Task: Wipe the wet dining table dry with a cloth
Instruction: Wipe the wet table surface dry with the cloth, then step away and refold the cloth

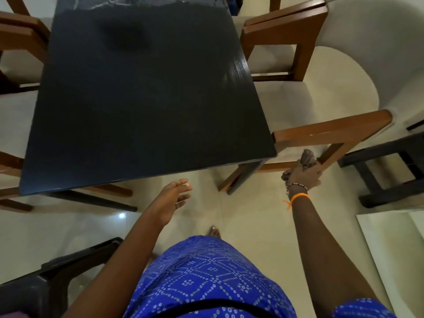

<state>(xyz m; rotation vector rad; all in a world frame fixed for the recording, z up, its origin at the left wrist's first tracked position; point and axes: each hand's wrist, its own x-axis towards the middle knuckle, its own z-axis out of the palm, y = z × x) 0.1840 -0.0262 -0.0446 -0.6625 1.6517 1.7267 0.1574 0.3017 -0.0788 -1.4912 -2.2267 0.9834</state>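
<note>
The cloth [306, 158], a dark crumpled wad, is gripped in the right hand [304, 174], its fabric poking out above and to the left of the closed fingers. Hand and cloth are off the bench, beyond its near right corner, held in front of the lower rail of a wooden chair [332, 131]; whether they touch the chair cannot be told. The right wrist carries a beaded bracelet [297, 185] and an orange band [299, 198]. The bench [142, 99] is a dark, matte rectangular top running away from the person, its near edge just ahead of the left hand. Glossy streaks and droplets glint at the far end [142, 1], and a faint sheen shows along the right edge; the rest of the top looks dull. The left hand [175, 198] is empty, fingers loosely spread and palm turned inward, hanging above the floor [241, 214] close to the bench's near edge without touching it. Brown wooden chairs with pale seats stand along both long sides, a second one [286, 37] farther up on the right and others [20, 40] on the left. A dark chair [57, 271] sits at lower left and a dark stool frame [390, 171] at right. The person wears a blue patterned garment [206, 278], with one foot [214, 231] just visible.
</note>
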